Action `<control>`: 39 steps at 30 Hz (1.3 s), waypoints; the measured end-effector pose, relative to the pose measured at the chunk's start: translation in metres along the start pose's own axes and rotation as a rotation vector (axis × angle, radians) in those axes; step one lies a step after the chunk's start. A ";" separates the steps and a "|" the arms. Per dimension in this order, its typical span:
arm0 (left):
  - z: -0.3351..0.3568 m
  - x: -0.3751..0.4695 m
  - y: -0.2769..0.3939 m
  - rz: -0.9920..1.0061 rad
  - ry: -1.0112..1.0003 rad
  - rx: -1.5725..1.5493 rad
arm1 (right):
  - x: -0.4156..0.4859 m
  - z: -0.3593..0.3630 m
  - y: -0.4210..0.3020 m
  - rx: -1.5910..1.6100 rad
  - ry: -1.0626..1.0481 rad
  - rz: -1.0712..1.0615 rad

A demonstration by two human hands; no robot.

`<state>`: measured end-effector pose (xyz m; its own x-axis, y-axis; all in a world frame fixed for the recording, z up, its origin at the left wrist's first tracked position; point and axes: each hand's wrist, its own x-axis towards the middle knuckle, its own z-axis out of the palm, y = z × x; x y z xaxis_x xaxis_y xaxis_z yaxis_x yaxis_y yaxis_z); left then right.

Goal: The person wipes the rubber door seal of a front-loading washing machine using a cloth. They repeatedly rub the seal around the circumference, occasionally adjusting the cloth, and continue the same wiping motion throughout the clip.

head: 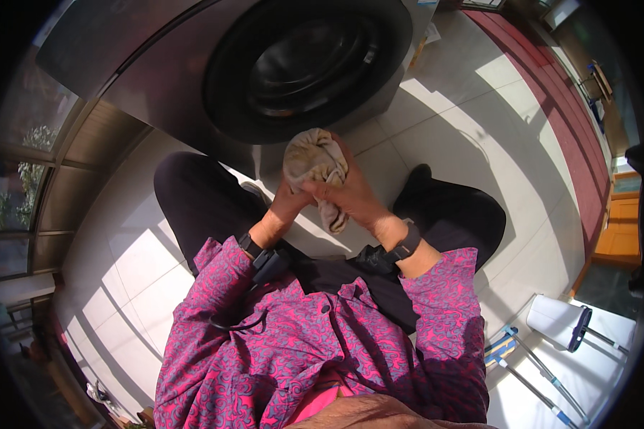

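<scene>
A crumpled, stained off-white cloth [312,155] is bunched between both of my hands, just in front of the washing machine [161,91]. My left hand [288,201] grips it from the left side, partly hidden behind the cloth. From the right, my right hand [351,187] wraps around it with the thumb across its front. A twisted end of the cloth [333,217] hangs below my hands. The machine's dark round door [306,59] faces me, close beyond the cloth.
Light floor tiles [440,123] carry bright patches of sun. Mop handles [542,370] and a white bucket [553,322] are at the lower right. A reddish strip [558,128] runs along the right. Framed window panels [59,166] stand at the left. My bent knees flank my hands.
</scene>
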<state>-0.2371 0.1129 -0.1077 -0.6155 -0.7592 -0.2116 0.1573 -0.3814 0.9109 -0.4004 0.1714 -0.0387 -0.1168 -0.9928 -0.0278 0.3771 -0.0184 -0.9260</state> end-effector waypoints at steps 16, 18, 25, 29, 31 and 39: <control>-0.002 0.006 0.019 0.063 -0.162 -0.341 | 0.009 -0.005 0.026 -0.530 0.079 -0.349; -0.004 0.004 0.018 0.062 -0.116 -0.165 | 0.009 -0.005 0.028 -0.386 0.060 -0.259; -0.018 -0.012 0.063 0.085 -0.121 0.868 | 0.011 -0.022 0.037 -0.285 0.104 -0.090; -0.058 -0.054 0.119 0.368 0.041 1.252 | 0.021 -0.044 0.047 -0.454 0.206 -0.069; -0.083 -0.077 0.145 0.454 0.242 1.396 | 0.029 -0.053 0.051 -0.580 0.260 -0.027; -0.149 -0.085 0.139 0.396 0.593 1.631 | 0.081 -0.063 0.037 -1.077 0.241 -0.307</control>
<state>-0.0478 0.0458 -0.0160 -0.3424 -0.8777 0.3353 -0.8657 0.4334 0.2504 -0.4541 0.0983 -0.0988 -0.2850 -0.9133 0.2910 -0.6666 -0.0293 -0.7448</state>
